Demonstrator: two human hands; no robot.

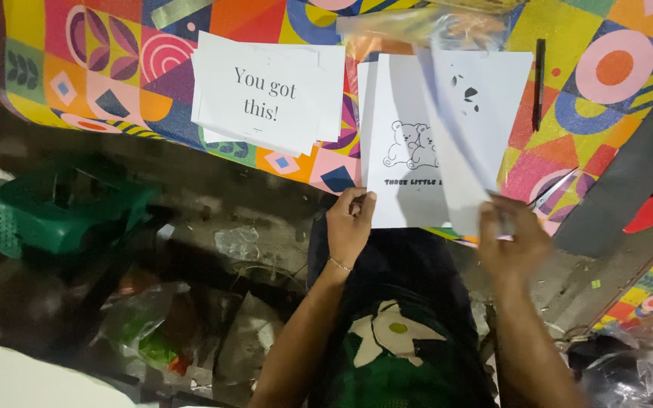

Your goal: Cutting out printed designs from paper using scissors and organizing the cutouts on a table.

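My left hand (350, 224) pinches the lower left corner of a white sheet with a line drawing of teddy bears (404, 143), which lies on a colourful patterned tablecloth (115, 68). My right hand (513, 240) grips the lower edge of another white sheet (478, 128), lifted and tilted above the bear sheet, blurred by motion. That lifted sheet shows small dark marks near its top.
A stack of white printed pages (266, 94) lies to the left on the cloth. A black pen (539, 83) rests at the right, a clear plastic sleeve (425, 26) at the top. A green plastic stool (54, 215) and plastic bags (153, 332) are on the floor.
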